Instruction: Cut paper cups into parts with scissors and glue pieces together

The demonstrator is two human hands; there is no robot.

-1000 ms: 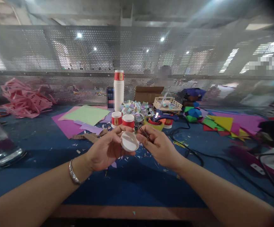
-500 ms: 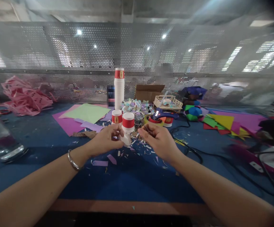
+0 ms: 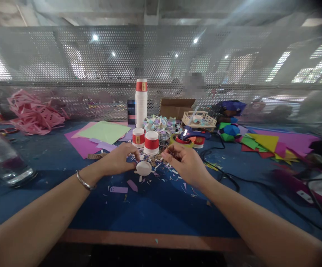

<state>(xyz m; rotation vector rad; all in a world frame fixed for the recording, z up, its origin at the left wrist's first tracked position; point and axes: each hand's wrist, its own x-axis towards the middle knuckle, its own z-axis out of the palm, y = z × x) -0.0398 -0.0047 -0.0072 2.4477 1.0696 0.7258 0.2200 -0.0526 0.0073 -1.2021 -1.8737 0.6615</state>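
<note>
My left hand [image 3: 122,160], a silver bracelet on its wrist, pinches the left edge of a small white disc [image 3: 143,168]. Its pale round face is turned up towards me. Opposite it, my right hand [image 3: 185,163] is closed, thumb against fingers, around something thin and dark that I cannot make out. Just beyond the hands stand a red-and-white paper cup [image 3: 151,142] and a second such cup [image 3: 138,138]. Paper scraps [image 3: 161,171] lie scattered beneath and between my hands.
A tall stack of paper cups [image 3: 141,107] rises behind. Further right are a blue glue gun [image 3: 196,133], yellow tape [image 3: 174,140], a wooden frame [image 3: 199,120] and a black cable [image 3: 258,181]. A glass jar [image 3: 13,167] stands left, near coloured paper sheets [image 3: 105,131].
My left hand has drawn slightly left, and the white disc has turned its face more towards me. My right hand stays almost in place. The view has shifted a little.
</note>
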